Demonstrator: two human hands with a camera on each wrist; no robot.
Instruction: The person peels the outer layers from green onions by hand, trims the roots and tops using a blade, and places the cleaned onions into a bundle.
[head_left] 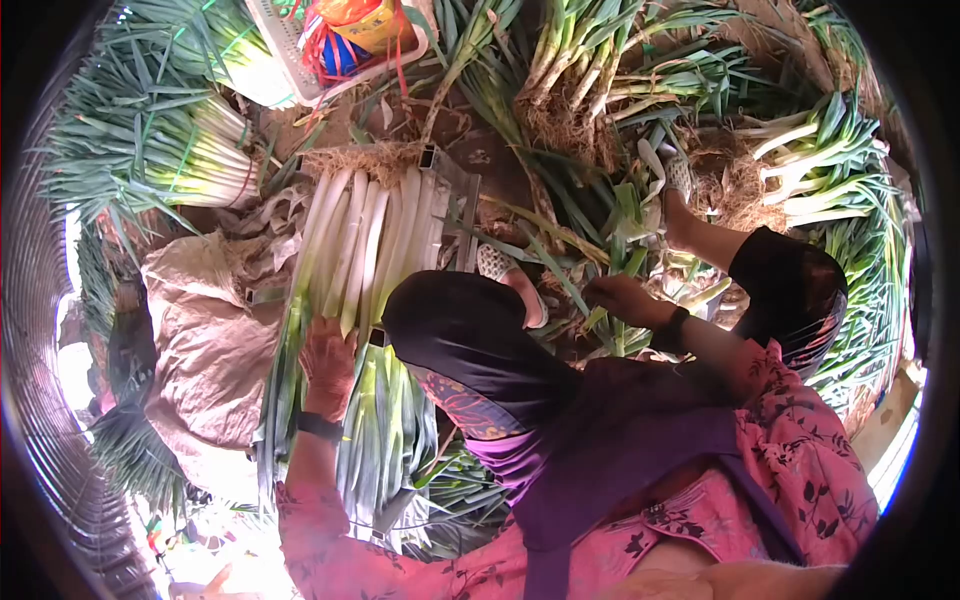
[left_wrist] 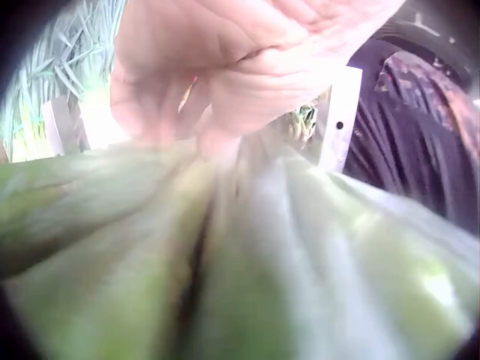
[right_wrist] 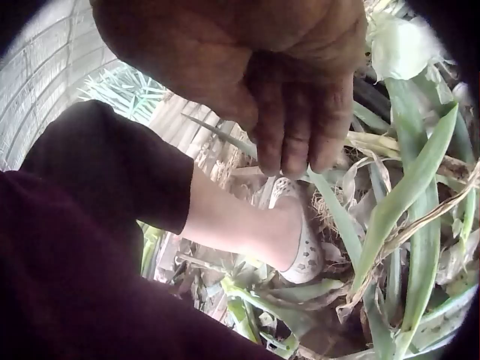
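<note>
Long leeks with white stems (head_left: pixel 355 235) lie side by side on a metal frame (head_left: pixel 440 205), roots at the top edge. My left hand (head_left: pixel 328 370) rests over their green part. In the left wrist view, the fingertips of that hand (left_wrist: pixel 240 67) touch blurred green leaves (left_wrist: pixel 247 255); part of the fingers is hidden. My right hand (head_left: pixel 630 298) hangs over loose leaves to the right of the knee. In the right wrist view, its fingers (right_wrist: pixel 283 127) are loosely bent with nothing visibly held; a narrow leaf (right_wrist: pixel 341 221) passes behind them.
Leek bundles lie at the upper left (head_left: pixel 190 150), top (head_left: pixel 570 60) and right (head_left: pixel 820 175). A white basket (head_left: pixel 290 50) with colourful items stands at the top. Beige sacking (head_left: pixel 215 340) lies left of the frame. Two shoed feet rest among leaf scraps.
</note>
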